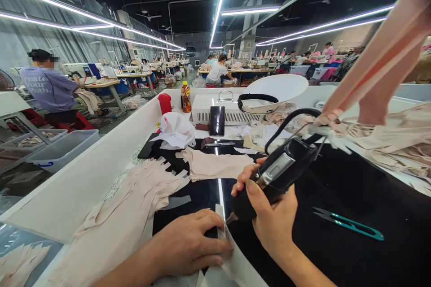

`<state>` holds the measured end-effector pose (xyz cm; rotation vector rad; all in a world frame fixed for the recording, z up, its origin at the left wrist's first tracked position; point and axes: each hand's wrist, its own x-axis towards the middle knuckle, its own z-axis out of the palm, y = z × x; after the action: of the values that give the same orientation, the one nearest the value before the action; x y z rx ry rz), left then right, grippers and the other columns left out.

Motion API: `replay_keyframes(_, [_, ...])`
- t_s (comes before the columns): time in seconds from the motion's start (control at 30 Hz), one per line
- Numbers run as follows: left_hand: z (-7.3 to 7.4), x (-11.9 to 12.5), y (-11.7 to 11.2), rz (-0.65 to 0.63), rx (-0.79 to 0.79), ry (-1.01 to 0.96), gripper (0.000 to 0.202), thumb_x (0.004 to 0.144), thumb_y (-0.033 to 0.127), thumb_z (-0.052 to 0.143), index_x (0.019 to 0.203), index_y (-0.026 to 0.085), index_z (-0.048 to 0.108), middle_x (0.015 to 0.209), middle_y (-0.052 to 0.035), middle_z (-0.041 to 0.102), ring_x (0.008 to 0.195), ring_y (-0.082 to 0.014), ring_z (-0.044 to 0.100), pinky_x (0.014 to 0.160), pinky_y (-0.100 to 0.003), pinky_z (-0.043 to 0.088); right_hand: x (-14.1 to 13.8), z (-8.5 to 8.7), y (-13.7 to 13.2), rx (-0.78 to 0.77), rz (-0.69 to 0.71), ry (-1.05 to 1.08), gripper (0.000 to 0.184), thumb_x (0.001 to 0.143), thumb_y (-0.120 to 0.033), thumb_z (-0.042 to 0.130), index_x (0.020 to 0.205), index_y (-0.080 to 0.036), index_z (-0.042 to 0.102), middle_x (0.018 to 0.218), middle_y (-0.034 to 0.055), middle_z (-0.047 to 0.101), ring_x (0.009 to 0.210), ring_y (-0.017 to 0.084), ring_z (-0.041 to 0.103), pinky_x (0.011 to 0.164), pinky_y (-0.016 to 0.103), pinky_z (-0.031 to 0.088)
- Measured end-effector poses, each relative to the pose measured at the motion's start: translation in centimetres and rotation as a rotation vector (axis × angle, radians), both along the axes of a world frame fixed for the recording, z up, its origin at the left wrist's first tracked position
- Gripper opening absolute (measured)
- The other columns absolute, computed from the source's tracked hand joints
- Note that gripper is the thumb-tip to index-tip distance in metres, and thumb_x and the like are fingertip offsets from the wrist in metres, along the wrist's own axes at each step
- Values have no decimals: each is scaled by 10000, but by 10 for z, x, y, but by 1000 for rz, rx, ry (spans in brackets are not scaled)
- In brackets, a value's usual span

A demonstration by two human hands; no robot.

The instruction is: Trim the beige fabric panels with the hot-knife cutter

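My right hand (272, 215) is wrapped around a black corded hand tool (274, 170) with a silver lever on its side. The tool tilts down toward the left, its lower end close to a narrow pale strip (220, 213). Over that strip lies my left hand (191, 244), fingers closed on it; their tips are slightly blurred. Beneath is a glossy black work surface (340, 188). Left of my hands, pale beige fabric pieces (128, 202) are heaped, and a folded beige piece (218, 164) lies beyond. Teal thread snips (350, 224) rest to the right.
Pink cloth (380, 49) hangs at upper right, tied near the tool's cord. Behind stand a white metal box (205, 107), a phone (217, 121), a drink bottle (186, 97) and a red cup (164, 104). Beige fabric (387, 136) piles at right. Co-workers sit at sewing tables beyond.
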<state>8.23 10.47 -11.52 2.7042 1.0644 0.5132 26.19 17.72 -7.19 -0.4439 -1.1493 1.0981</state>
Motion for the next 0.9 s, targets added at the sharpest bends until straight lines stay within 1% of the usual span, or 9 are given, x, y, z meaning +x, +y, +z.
replay_keyframes(0.17, [-1,1,1,-4,2,-24,294,1064,407,535,1274,254,672,1264,-101,612,1125,-243,621,986,-336,536,-3,-2,1,-19,-11,-21,325,887,-202,759,1124,-272,546,860,-45,662,607,129,647,583,289,592])
replay_keyframes(0.3, [4,2,0,-7,-14,-36,260,1051,352,562,1268,253,668,1246,-99,617,1113,-240,630,985,-338,548,-7,0,2,-54,-45,-49,310,887,-196,730,1119,-269,538,805,-62,660,570,119,636,558,262,575])
replay_keyframes(0.43, [10,-2,-1,61,-78,19,264,1035,267,576,1286,286,658,1251,-75,643,1100,-209,664,952,-270,570,-8,3,5,-65,-48,-85,305,845,-241,768,1048,-248,541,777,-63,647,573,115,623,576,254,562])
replay_keyframes(0.53, [3,-8,1,115,-35,45,369,1052,243,523,1405,314,603,1355,-61,647,1186,-194,674,1006,-246,560,0,5,9,-26,-55,-131,329,837,-285,806,1033,-252,545,821,-55,642,642,124,620,641,267,561])
replay_keyframes(0.63, [-10,-11,8,231,69,25,373,1080,265,458,1413,330,612,1409,-34,651,1227,-188,679,1037,-272,556,14,9,12,28,-77,-194,302,896,-342,775,1094,-267,559,911,-31,649,767,152,627,750,300,570])
replay_keyframes(0.7, [-17,-11,14,282,110,40,355,1077,263,460,1371,309,652,1388,-34,673,1215,-192,691,1037,-281,559,26,12,13,51,-119,-261,260,962,-367,699,1167,-274,569,997,-2,667,873,179,646,841,331,565])
replay_keyframes(0.77, [-21,-11,20,280,129,82,356,1048,205,479,1330,269,687,1340,-53,700,1190,-201,702,1031,-278,564,38,14,14,85,-188,-363,251,1002,-378,634,1221,-267,582,1080,32,670,979,213,651,918,370,547])
replay_keyframes(0.83, [-23,-11,24,260,144,140,428,988,92,459,1313,228,701,1264,-77,727,1125,-211,724,988,-277,585,49,14,15,129,-287,-468,310,999,-380,628,1281,-259,585,1172,66,646,1075,246,629,970,411,525])
replay_keyframes(0.9, [-22,-11,25,273,155,193,537,896,-11,420,1291,211,710,1120,-79,753,975,-211,747,876,-276,614,60,11,14,170,-447,-493,449,970,-361,668,1388,-265,535,1267,90,602,1151,265,592,1000,436,503])
